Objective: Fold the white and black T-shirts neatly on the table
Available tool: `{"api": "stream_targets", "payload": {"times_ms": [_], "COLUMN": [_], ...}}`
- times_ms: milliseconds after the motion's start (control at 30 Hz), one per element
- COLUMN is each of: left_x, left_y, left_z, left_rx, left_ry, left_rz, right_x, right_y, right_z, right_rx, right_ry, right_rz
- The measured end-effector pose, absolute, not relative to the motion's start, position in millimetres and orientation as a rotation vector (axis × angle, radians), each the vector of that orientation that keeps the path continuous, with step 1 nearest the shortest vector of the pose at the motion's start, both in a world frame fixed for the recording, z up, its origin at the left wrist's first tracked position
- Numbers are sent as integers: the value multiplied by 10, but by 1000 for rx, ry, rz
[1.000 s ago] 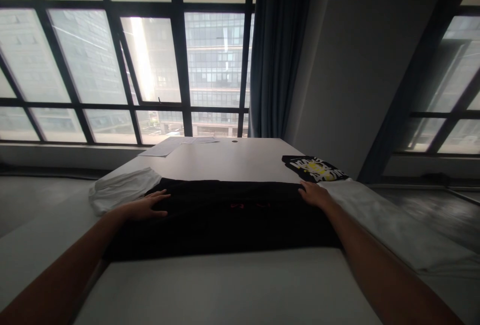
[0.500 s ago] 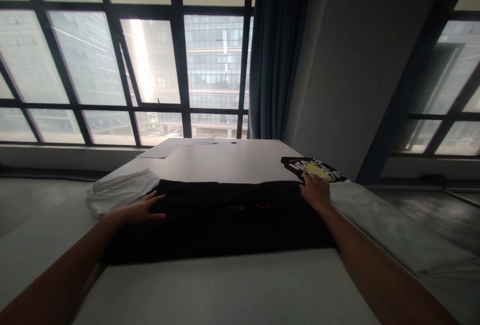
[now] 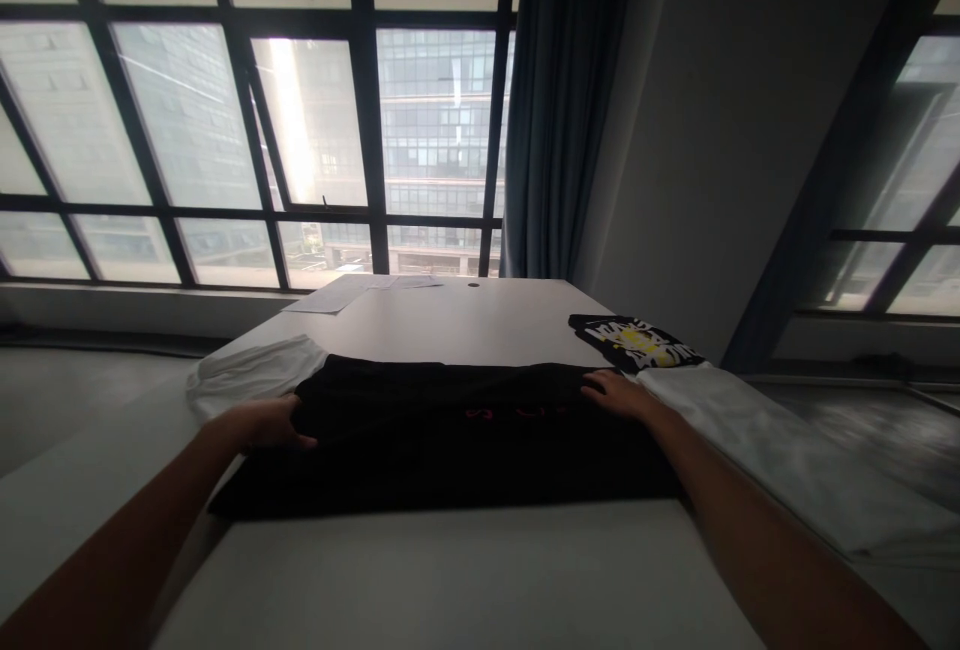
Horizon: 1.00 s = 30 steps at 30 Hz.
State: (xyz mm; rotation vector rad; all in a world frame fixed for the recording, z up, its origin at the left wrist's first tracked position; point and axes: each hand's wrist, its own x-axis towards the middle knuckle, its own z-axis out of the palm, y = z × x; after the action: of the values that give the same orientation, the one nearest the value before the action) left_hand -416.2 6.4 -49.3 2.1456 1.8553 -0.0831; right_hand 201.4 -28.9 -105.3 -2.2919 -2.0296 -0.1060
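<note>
A black garment [image 3: 450, 460] with small pink lettering lies spread across the table before me, its near edge roughly straight. My left hand [image 3: 262, 422] is at its left end, fingers curled over the fabric and partly hidden, the thumb pointing right. At the upper right part of the black fabric, my right hand [image 3: 619, 395] has its fingers bent and close together on the cloth. White fabric [image 3: 251, 375] sticks out past the left end. More white fabric [image 3: 772, 455] stretches to the right, beyond my right wrist. Whether these white parts belong to the black garment, I cannot tell.
A black cloth piece with white and yellow print [image 3: 634, 340] lies at the table's right side. Sheets of paper [image 3: 330, 298] rest at the far left of the white table [image 3: 442, 325]. Behind are large windows and a dark blue curtain [image 3: 559, 130].
My left hand has moved slightly left and its spread fingers have curled over the fabric. The right hand has shifted down from the printed piece's edge onto the black cloth.
</note>
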Motion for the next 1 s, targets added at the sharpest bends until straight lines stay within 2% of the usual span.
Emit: {"api": "stream_targets", "payload": {"times_ms": [167,300,467,633,833,933,1000], "left_x": [-3901,-3783,-3780,-3822,-4060,-4079,-3965], "left_y": [13,-33,-110,-122,26,290,553], "left_z": [-406,-365,-298,-336,-272,8,269], "left_rx": [2176,2204,2219,2351,2432,2416,2416], "left_ry": [1840,1805,1760,1569,1422,1482,1531], "left_rz": [-135,-179,-244,-96,13,-67,-84], "right_x": [1448,624,-534,-1371,-1682,-1529,-1335], "right_y": [-293,1,486,800,1204,1420,1548], "right_z": [-801,-592,-342,-281,-200,-3,172], "right_rx": [-2143,-1870,-1592,-1515,-1501,-1525,-1604], "right_ry": [-2118,-2251,-2316,-2347,-2416,-2465,-2377], "right_rz": [-314,-32,505,634,791,890,804]}}
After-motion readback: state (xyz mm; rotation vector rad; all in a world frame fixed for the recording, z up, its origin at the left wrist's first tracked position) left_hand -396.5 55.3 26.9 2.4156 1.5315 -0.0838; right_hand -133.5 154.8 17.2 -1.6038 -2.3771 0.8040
